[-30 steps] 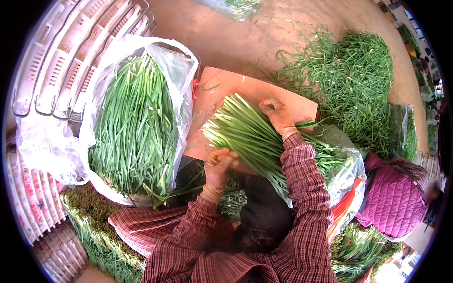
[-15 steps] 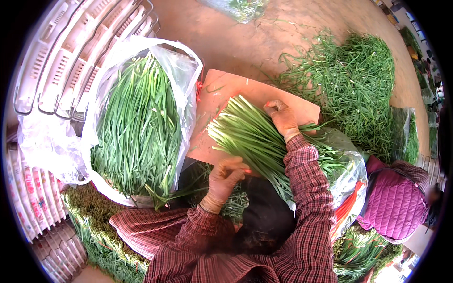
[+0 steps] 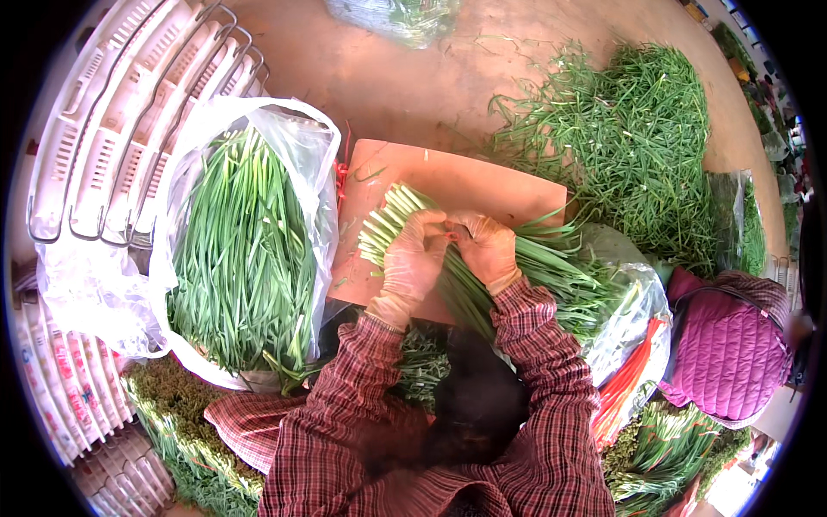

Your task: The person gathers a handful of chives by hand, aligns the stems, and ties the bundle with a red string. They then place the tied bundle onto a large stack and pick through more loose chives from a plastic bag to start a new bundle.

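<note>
A bunch of garlic chives (image 3: 396, 220) lies across an orange-brown board (image 3: 465, 172) in front of me, its pale cut ends toward the upper left. Over the bunch, my gloved left hand (image 3: 412, 263) and gloved right hand (image 3: 485, 248) meet with fingertips pinched together. A bit of red tie (image 3: 452, 236) shows between them; the rest of it is hidden by the fingers. The leafy ends run out to the right under my right wrist. Left of the board, a white plastic bag (image 3: 323, 185) holds many more chives (image 3: 245, 250), laid lengthwise.
White crates (image 3: 129, 129) with metal handles stand at the left. Loose chive leaves (image 3: 637, 146) are heaped on the floor at the right. Red ties (image 3: 622, 392) lie by a clear bag (image 3: 642, 319). Beyond them is a purple quilted garment (image 3: 732, 345).
My left hand has moved up onto the bunch, and my right hand has come left and down to meet it. The red tie is now between both hands' fingers.
</note>
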`<action>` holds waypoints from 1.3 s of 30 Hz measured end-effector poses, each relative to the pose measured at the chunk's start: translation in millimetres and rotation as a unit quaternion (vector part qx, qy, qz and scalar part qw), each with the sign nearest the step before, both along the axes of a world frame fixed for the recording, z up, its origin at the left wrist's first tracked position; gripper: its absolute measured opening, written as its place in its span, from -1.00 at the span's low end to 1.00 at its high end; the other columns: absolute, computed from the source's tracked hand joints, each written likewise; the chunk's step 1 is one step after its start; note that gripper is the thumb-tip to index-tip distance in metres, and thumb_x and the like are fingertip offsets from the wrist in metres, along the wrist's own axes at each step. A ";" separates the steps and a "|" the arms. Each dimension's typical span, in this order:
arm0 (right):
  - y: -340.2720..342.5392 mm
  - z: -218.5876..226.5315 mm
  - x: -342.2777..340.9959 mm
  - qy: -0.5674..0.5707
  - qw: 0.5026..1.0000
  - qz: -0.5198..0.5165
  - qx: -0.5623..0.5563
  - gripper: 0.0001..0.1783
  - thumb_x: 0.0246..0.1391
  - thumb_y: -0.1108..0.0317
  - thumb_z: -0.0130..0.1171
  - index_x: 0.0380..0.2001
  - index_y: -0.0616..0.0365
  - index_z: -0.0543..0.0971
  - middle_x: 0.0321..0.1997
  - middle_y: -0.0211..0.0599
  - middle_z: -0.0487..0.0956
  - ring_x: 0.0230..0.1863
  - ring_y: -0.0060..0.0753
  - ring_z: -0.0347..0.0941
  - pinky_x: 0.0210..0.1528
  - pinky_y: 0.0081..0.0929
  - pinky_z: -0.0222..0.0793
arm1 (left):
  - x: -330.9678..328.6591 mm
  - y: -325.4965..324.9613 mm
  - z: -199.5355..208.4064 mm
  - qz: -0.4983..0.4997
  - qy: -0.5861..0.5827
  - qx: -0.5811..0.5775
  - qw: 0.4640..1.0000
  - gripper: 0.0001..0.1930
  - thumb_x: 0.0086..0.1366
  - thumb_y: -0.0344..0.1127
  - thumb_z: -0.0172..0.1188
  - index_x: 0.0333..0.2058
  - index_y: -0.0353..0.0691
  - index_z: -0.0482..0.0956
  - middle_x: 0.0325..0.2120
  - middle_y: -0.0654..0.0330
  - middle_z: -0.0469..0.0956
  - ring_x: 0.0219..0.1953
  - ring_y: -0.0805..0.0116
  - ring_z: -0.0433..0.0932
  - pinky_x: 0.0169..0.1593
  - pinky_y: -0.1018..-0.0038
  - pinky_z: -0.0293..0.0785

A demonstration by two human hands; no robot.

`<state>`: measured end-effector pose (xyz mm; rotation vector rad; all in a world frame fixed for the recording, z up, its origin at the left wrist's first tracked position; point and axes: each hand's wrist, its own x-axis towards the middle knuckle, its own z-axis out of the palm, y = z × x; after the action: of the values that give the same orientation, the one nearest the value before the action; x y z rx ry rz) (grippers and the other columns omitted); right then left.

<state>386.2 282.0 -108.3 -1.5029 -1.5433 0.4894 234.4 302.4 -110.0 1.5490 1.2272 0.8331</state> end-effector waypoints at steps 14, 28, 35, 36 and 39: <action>-11.5 4.5 -0.1 -0.041 0.999 0.024 0.004 -0.83 0.02 0.50 0.28 -0.28 0.02 0.63 -0.31 -0.18 0.66 -0.24 -0.02 0.62 -0.23 -0.22 0.50 | -2.2 3.2 0.8 0.023 0.034 -0.043 0.998 -0.67 0.24 -0.48 0.32 -0.05 -0.23 0.47 -0.43 0.20 0.63 -0.48 0.53 0.53 -0.42 0.54 0.48; -13.7 -6.6 -1.4 -0.006 0.999 0.003 -0.052 -0.87 0.14 0.40 0.26 -0.22 0.03 0.66 -0.28 -0.21 0.68 -0.23 -0.09 0.63 -0.20 -0.27 0.52 | -8.4 4.7 -6.4 0.019 0.011 -0.067 0.998 -0.71 0.25 -0.48 0.31 -0.08 -0.25 0.47 -0.38 0.17 0.66 -0.44 0.54 0.57 -0.37 0.56 0.51; -15.1 -10.6 1.3 -0.036 0.997 0.005 -0.064 -0.78 0.12 0.42 0.27 -0.14 -0.02 0.67 -0.21 -0.17 0.68 -0.14 -0.08 0.63 -0.11 -0.26 0.52 | -1.7 8.8 -3.0 0.009 0.086 -0.056 0.995 -0.72 0.25 -0.40 0.33 -0.10 -0.23 0.48 -0.39 0.16 0.66 -0.40 0.45 0.60 -0.32 0.46 0.54; -16.2 -10.2 0.6 -0.031 0.998 -0.004 -0.052 -0.74 0.11 0.46 0.29 -0.11 0.00 0.66 -0.21 -0.19 0.69 -0.14 -0.12 0.64 -0.10 -0.29 0.53 | -0.1 9.6 -1.8 0.011 0.108 -0.056 0.993 -0.72 0.25 -0.38 0.33 -0.10 -0.23 0.49 -0.39 0.16 0.66 -0.39 0.43 0.61 -0.31 0.44 0.54; -16.8 -4.3 1.2 0.011 1.000 0.001 -0.029 -0.64 0.08 0.52 0.31 -0.02 0.02 0.63 -0.14 -0.16 0.69 -0.08 -0.15 0.64 -0.01 -0.32 0.52 | 3.4 13.6 4.6 0.003 0.117 -0.057 0.991 -0.72 0.25 -0.34 0.34 -0.10 -0.22 0.50 -0.38 0.14 0.66 -0.40 0.38 0.62 -0.30 0.40 0.55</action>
<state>387.3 265.1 -112.6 -1.5348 -1.5249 0.5542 237.8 315.9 -105.4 1.5817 1.4233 0.5851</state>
